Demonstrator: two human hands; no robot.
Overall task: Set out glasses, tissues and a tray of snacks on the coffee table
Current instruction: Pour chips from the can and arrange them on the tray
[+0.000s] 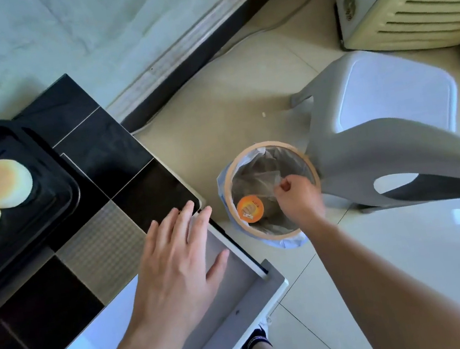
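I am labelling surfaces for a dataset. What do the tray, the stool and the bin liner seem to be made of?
The tray looks like glossy black plastic or lacquer: moulded rim, soft highlights. The stool seems matte white-grey plastic, moulded in one piece. The bin liner looks like thin translucent plastic film, crinkled and folded over the rim.

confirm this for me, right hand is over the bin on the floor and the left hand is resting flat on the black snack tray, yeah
Not quite. The head view shows the left hand lying flat on the corner of the coffee table, apart from the black snack tray. The right hand is indeed over the bin on the floor.
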